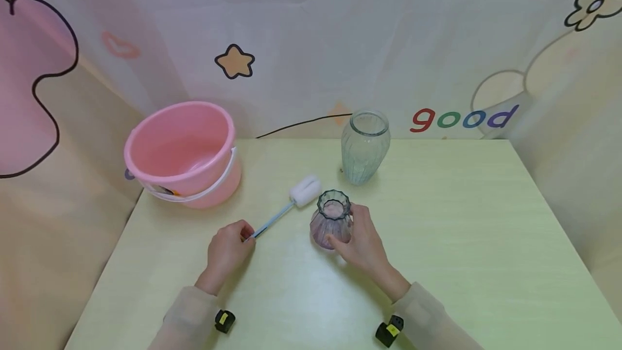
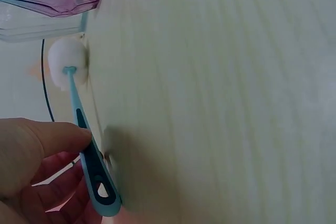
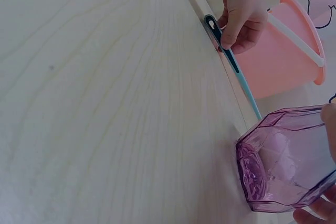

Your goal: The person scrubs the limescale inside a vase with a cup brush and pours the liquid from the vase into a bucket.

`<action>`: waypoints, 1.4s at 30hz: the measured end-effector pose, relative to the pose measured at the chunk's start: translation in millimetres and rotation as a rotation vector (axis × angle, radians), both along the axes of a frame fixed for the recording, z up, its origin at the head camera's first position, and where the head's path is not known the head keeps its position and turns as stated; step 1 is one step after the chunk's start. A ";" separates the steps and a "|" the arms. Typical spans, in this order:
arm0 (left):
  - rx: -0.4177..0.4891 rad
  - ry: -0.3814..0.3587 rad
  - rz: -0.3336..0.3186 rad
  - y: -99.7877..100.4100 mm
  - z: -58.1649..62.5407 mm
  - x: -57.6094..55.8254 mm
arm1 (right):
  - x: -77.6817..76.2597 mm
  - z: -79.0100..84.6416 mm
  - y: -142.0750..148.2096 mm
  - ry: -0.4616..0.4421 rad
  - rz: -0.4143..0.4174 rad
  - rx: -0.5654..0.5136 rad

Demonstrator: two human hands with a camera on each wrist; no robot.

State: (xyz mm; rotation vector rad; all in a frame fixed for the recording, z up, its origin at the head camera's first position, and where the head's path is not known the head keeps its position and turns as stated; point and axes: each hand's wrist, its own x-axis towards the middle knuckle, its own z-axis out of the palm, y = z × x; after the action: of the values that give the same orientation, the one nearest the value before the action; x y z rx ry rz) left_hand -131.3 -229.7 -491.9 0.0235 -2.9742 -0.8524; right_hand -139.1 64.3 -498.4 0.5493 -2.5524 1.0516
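My left hand [image 1: 228, 250] pinches the handle of a sponge bottle brush [image 1: 278, 215] between thumb and fingers. The brush has a pale blue shaft, a dark grip with a hanging hole and a white sponge head [image 2: 68, 62], which points away toward the far right. In my right hand [image 1: 362, 242] is a small ribbed glass vase [image 1: 330, 231], purple at the base and blue-grey at its scalloped rim. Thumb and fingers hold its right side, mouth up. Seen through its glass in the right wrist view is the white sponge head.
Behind the small vase stands a taller clear greenish glass vase [image 1: 365, 147]. A pink bucket [image 1: 214, 188] with a white handle stands at the back left of the pale wooden table [image 1: 466, 242]. A printed curtain [image 1: 301, 42] hangs along the table's back edge.
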 end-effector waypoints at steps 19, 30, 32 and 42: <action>-0.001 0.124 -0.099 11.9 15.3 -4.2 | 1.4 0.0 -1.6 0.000 -0.004 -0.014; 0.128 0.260 -0.338 50.1 28.3 -6.9 | 1.6 2.4 -2.5 -0.015 0.002 -0.019; 0.150 0.261 -0.388 57.0 27.9 -7.7 | 1.9 3.5 -2.5 -0.030 0.002 -0.018; 0.214 0.234 -0.552 82.7 17.1 -13.4 | 3.1 6.4 -0.2 -0.074 0.007 -0.001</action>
State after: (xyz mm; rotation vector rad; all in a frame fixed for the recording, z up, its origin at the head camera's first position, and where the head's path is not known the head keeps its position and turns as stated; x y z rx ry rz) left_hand -144.6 -147.0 -474.8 -0.8575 -2.6769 -1.1220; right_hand -136.0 64.1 -491.9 0.5294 -2.6160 1.0948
